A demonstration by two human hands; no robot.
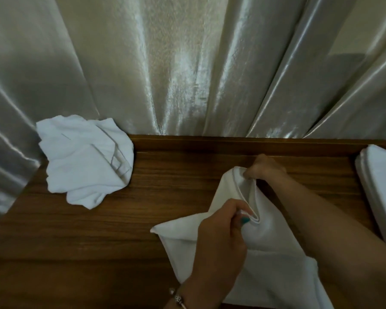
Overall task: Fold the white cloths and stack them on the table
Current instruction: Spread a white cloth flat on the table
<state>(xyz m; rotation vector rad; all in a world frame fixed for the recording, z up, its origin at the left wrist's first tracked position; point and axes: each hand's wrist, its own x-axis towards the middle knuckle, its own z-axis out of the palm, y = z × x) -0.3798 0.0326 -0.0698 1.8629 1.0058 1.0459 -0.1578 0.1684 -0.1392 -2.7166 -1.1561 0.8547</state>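
A white cloth (261, 259) lies partly folded on the wooden table (98, 230) in front of me, at the lower right. My left hand (221, 239) pinches a doubled edge of it near the middle. My right hand (263, 168) pinches the far corner of the same cloth, lifted a little off the table. A crumpled pile of white cloths (85, 159) sits at the back left against the curtain. A neat stack of folded white cloths (379, 184) stands at the right edge, cut off by the frame.
A shiny pale curtain (187, 63) hangs right behind the table along its raised back ledge (210, 142). A beaded bracelet (178, 297) sits on my left wrist.
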